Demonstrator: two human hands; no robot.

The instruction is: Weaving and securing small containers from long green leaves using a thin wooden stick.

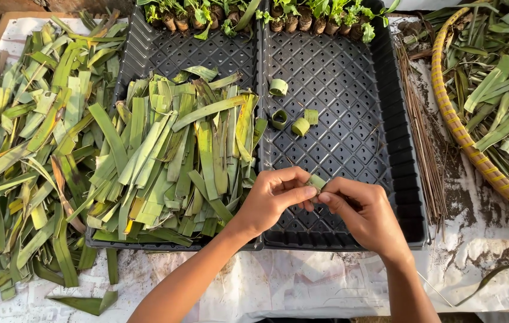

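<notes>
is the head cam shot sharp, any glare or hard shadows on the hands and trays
Head view: warm, low sunlight from the left; the left hand and right hand are sharp, pinching a rolled leaf strip. The leaf pile is crisp, with bright highlights. The black tray shows mild sheen but no blown glare. The white sheet at right is brightest. Straight edges bow slightly near the frame borders.

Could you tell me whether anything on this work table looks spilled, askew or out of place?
Yes: dark soil is scattered over the white sheet right of the black tray, and loose leaf strips sprawl off the left. Three leaf rings lie tumbled in the tray. Both hands pinch another leaf roll.
</notes>
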